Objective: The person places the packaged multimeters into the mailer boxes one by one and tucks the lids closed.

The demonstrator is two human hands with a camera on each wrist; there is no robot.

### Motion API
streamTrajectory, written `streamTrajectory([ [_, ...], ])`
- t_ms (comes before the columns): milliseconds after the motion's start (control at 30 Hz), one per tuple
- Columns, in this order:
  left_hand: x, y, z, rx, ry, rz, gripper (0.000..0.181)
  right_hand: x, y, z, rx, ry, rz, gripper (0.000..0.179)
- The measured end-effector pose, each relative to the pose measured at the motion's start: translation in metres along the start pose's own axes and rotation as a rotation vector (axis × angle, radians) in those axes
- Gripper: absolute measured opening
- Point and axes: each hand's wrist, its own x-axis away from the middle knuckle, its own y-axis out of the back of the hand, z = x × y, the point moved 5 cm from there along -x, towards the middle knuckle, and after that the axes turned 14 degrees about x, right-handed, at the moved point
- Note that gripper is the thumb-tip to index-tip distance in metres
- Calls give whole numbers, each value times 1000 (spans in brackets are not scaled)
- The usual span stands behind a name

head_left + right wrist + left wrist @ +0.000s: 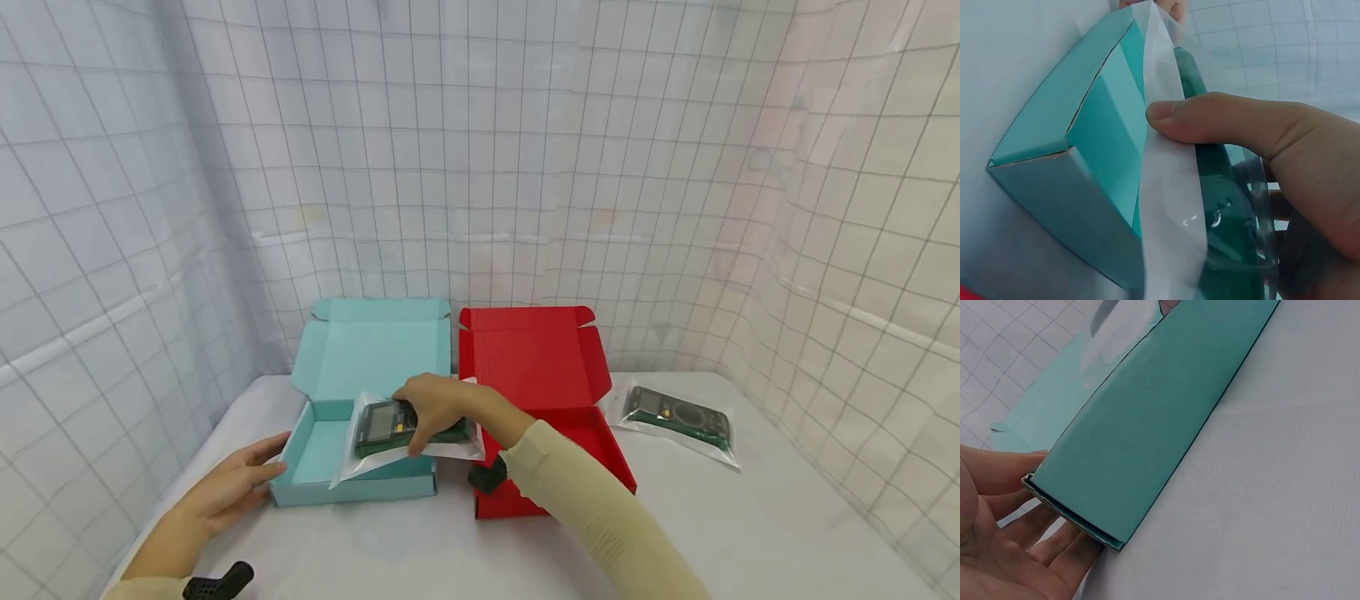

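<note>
Head view: my sleeve (592,492) part-hides red box (532,354).
Right hand (435,404): pinches bagged multimeter (382,422), middle covered.
Left hand (232,485): relaxed fingers touch teal box (360,492).

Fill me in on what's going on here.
A person's right hand grips a bagged multimeter over the right part of the open light-blue box, while the left hand touches that box's left side. The open red box stands alongside, and a second bagged multimeter lies farther right on the white cloth.

Bagged meter (381,423) partly out of sight behind right fingers (412,392)
</note>
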Motion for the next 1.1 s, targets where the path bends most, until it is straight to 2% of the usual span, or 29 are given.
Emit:
streamTrajectory([
  [200, 1, -1, 0, -1, 3, 1, 75, -10, 1, 3, -8, -9, 22, 60],
  [400, 2, -3, 1, 2, -2, -5, 74, -18, 1, 5, -20, -32, 5, 56],
  [633, 3, -2, 1, 8, -2, -6, 74, -29, -3, 12, -23, -19, 16, 48],
  [1100, 2, -3, 0, 13, 4, -2, 74, -48, -10, 23, 12, -37, 43, 49],
])
